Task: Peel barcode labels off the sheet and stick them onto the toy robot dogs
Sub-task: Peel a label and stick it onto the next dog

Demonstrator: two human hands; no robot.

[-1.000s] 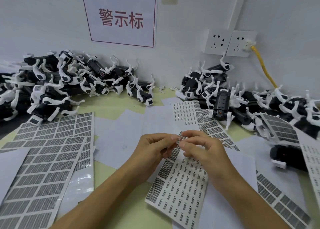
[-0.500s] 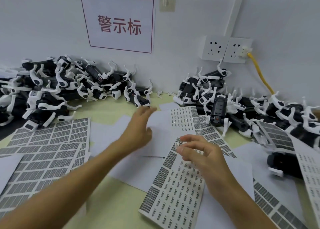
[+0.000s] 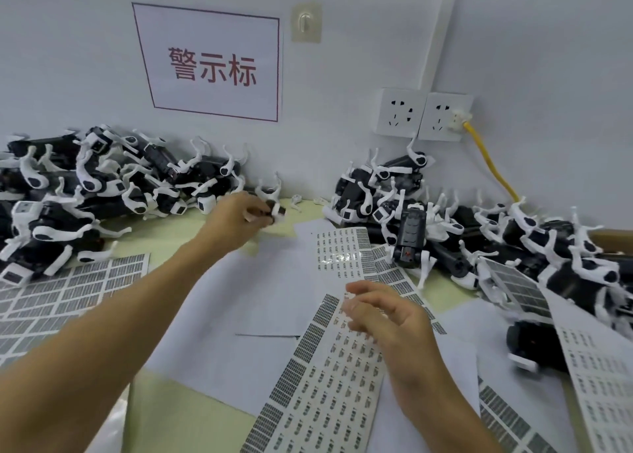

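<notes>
My left hand (image 3: 236, 213) is stretched far forward to the wall and grips a small black and white toy robot dog (image 3: 275, 209) at the right end of the left pile (image 3: 85, 192). My right hand (image 3: 387, 319) hovers over the barcode label sheet (image 3: 325, 384) lying in front of me. Its fingers are loosely curled, and a small white barcode label (image 3: 349, 296) sits pinched at the fingertips, blurred. A second pile of toy dogs (image 3: 479, 233) lies at the right along the wall.
More label sheets lie at the left (image 3: 61, 298), in the middle (image 3: 339, 254) and at the far right (image 3: 603, 377), on white paper over a pale green table (image 3: 191, 425). On the wall are wall sockets (image 3: 421, 113), a yellow cable (image 3: 489, 165) and a sign (image 3: 212, 65).
Both hands were together over the sheet, peeling a label. My left hand has since reached forward and taken hold of a toy dog, while my right hand stayed above the sheet.
</notes>
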